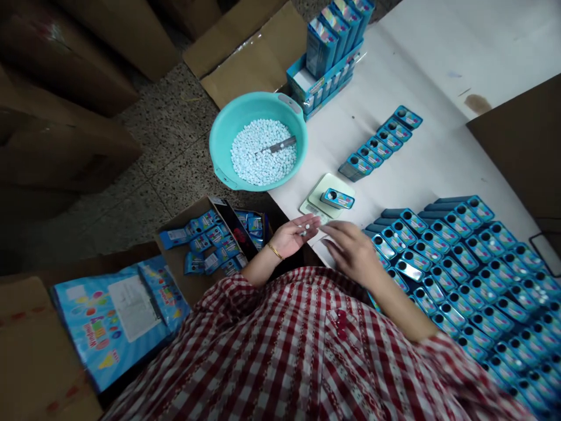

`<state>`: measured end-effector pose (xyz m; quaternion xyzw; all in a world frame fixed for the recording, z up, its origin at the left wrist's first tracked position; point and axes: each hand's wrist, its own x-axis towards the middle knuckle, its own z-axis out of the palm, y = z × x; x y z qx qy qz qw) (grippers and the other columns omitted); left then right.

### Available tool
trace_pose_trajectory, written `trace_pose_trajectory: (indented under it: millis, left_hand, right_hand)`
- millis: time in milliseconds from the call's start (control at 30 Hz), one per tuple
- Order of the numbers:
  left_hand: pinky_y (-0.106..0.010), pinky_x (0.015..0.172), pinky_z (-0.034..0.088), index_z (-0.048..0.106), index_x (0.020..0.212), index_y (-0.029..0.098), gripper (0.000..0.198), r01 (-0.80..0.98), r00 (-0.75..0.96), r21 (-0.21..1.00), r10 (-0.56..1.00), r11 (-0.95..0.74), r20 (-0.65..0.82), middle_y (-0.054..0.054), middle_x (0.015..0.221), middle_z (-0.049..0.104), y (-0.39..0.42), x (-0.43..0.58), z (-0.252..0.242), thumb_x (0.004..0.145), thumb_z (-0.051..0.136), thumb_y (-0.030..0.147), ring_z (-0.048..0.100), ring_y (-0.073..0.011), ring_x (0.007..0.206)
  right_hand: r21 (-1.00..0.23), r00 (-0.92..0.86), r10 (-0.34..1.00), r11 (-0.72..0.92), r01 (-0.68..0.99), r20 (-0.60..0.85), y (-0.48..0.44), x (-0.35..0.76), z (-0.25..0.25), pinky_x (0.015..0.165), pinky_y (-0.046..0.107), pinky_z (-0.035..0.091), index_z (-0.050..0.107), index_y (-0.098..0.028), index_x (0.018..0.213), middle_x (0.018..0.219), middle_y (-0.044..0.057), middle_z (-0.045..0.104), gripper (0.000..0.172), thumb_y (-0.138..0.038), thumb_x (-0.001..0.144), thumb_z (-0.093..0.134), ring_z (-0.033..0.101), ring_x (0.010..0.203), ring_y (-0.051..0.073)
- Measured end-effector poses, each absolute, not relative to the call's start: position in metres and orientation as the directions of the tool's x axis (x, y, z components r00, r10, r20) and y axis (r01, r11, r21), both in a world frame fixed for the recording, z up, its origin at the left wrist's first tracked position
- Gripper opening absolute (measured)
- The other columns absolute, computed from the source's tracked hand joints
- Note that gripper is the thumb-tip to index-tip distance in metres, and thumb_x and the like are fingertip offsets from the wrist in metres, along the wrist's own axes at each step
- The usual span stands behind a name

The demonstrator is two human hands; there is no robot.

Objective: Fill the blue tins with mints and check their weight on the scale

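Note:
My left hand (294, 236) is palm up with its fingers stretched out, and a few small white pellets (302, 233) rest on it. Close to its fingertips is my right hand (353, 248), blurred by motion, palm down. Its thumb and fingers look apart, and I can make out nothing between them. Just beyond both hands, a blue flip-top-size container (338, 198) with a round hole in its top sits on a pale green scale (310, 200). A turquoise basin (223, 137) holds a heap of white pellets (258, 152) and a grey scoop-like tool (283, 144).
A row of blue containers (380, 146) stands on the white table (421, 76). Many more containers (462, 280) crowd its right side. A display box (302, 82) stands behind the basin. An open carton (179, 225) of blue packs and printed blue packaging (99, 327) lie at left.

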<state>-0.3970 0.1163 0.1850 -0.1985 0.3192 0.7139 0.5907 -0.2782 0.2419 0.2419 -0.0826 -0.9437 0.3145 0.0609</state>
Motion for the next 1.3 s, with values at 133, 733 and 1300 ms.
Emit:
trace_pose_trajectory:
  millis: [133, 733, 1300]
  left_hand:
    - [-0.026, 0.08, 0.044, 0.062, 0.1, 0.011, 0.043, -0.969, -0.212, 0.238, 0.707, -0.063, -0.675, -0.008, 0.093, 0.068, 0.117, -0.387, 0.179, 0.065, 0.043, -0.005, 0.062, -0.0121, 0.079]
    - [-0.026, 0.083, 0.042, 0.063, 0.099, 0.011, 0.041, -0.996, -0.051, 0.094, 0.801, 0.007, -0.596, -0.001, 0.066, 0.059, 0.107, -0.371, 0.179, 0.064, 0.048, -0.005, 0.056, -0.0078, 0.064]
    - [-0.036, 0.1, 0.036, 0.057, 0.107, 0.008, 0.043, -0.98, -0.183, 0.18, 0.716, -0.081, -0.674, -0.014, 0.114, 0.061, 0.1, -0.394, 0.174, 0.067, 0.043, -0.004, 0.057, -0.0198, 0.109]
  right_hand:
    - [-0.59, -0.998, 0.043, 0.805, 0.066, -0.052, 0.23, -0.298, 0.21, 0.082, 0.037, 0.05, 0.056, -0.017, 0.116, 0.103, 0.012, 0.06, 0.031, -0.024, 0.089, 0.043, 0.055, 0.096, 0.022]
    - [-0.748, -0.96, 0.197, 0.601, 0.28, -0.201, 0.233, -0.274, 0.183, 0.062, 0.025, 0.046, 0.052, -0.018, 0.089, 0.08, 0.003, 0.056, 0.011, -0.017, 0.08, 0.047, 0.054, 0.067, 0.012]
    - [-0.78, -0.827, 0.562, 0.506, 0.368, -0.026, 0.313, -0.324, 0.184, 0.061, 0.024, 0.044, 0.057, -0.019, 0.085, 0.066, -0.002, 0.057, 0.012, -0.027, 0.076, 0.054, 0.053, 0.058, 0.01]
